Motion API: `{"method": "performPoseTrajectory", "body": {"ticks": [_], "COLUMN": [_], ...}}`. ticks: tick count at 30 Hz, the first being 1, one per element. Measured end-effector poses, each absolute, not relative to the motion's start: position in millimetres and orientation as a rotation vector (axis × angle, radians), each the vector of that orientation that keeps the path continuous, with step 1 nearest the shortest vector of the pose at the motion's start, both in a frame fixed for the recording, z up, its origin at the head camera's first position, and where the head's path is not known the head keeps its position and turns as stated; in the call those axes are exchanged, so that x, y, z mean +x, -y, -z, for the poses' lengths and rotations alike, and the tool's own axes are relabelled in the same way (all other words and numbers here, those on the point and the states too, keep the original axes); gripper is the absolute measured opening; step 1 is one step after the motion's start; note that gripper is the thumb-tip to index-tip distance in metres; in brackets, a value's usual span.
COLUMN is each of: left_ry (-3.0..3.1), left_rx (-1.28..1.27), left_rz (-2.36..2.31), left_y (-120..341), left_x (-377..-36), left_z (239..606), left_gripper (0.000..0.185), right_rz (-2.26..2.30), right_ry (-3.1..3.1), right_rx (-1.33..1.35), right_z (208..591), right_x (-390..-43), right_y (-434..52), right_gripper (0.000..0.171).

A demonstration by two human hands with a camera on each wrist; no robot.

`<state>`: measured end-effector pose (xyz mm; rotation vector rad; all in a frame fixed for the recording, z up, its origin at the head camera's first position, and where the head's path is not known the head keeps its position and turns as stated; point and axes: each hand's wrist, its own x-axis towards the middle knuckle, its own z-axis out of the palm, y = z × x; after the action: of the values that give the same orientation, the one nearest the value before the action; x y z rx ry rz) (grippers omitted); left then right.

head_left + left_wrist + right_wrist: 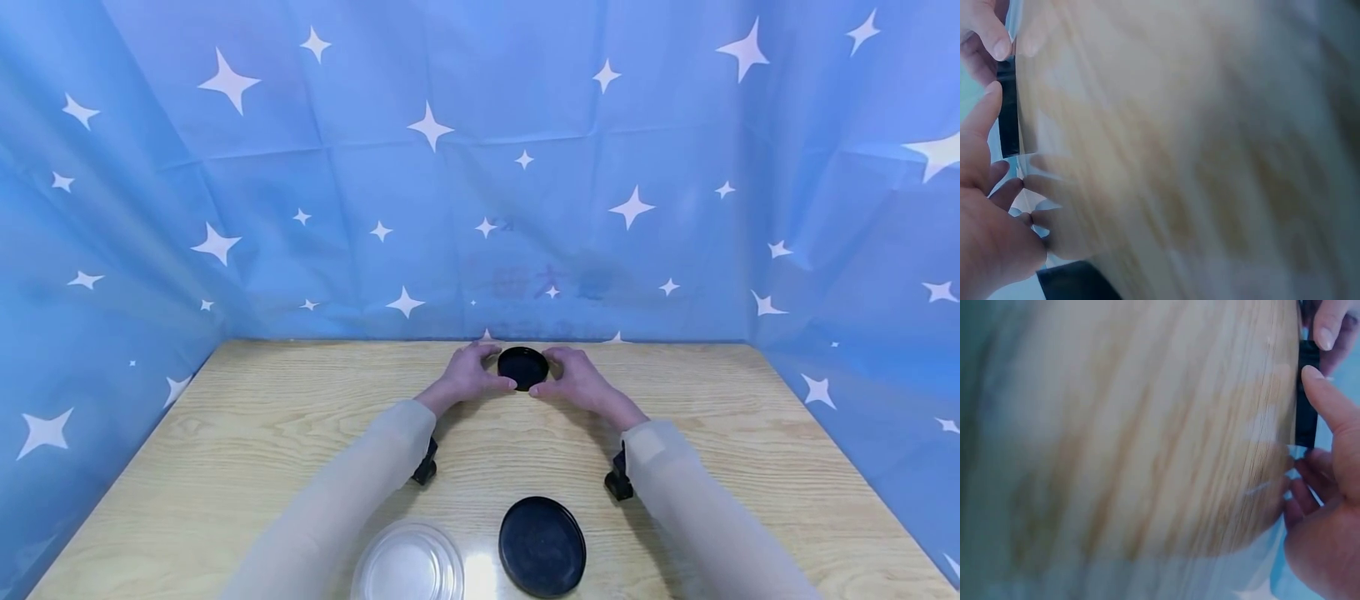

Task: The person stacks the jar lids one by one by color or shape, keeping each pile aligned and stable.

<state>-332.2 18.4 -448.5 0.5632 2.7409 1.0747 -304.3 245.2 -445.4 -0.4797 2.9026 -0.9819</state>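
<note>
A small black round dish (522,369) sits at the far edge of the wooden table. From its left side my left hand (474,373) holds it, thumb at the near rim and fingers curved round the far side. My right hand (576,380) mirrors this on the right side. Seen edge-on in the left wrist view, the dish (1008,115) is a dark upright band with a thumb against it. The right wrist view shows the dish's wall (1306,409) low on the tabletop, also with a thumb touching it.
Nearer to me lie a larger black round plate (542,547) and, left of it, a clear plastic round lid (405,575). A blue curtain with white stars (517,192) hangs behind the wooden table (285,442). Black wrist cameras (425,464) hang under the sleeves.
</note>
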Motion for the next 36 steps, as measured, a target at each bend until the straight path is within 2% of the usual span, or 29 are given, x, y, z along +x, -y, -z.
{"method": "performPoseTrajectory", "body": {"ticks": [10,21,36], "left_ry": [-2.739,-2.707,-2.586], "left_rx": [0.604,0.63,0.63], "left_rz": [-1.05,-1.094,-1.313], "left_y": [-16,-13,-1], "left_x": [-332,-333,-313], "left_z": [448,448,446], "left_gripper": [0.074,0.07,0.074], "right_rz": [1.004,1.113,1.201], "right_ry": [-2.894,-2.807,-2.813], "right_rx": [-0.52,-0.359,-0.322], "right_z": [446,444,433], "right_x": [-303,-299,-275], "right_y": [-248,-244,-231], "right_gripper": [0.07,0.072,0.073]}}
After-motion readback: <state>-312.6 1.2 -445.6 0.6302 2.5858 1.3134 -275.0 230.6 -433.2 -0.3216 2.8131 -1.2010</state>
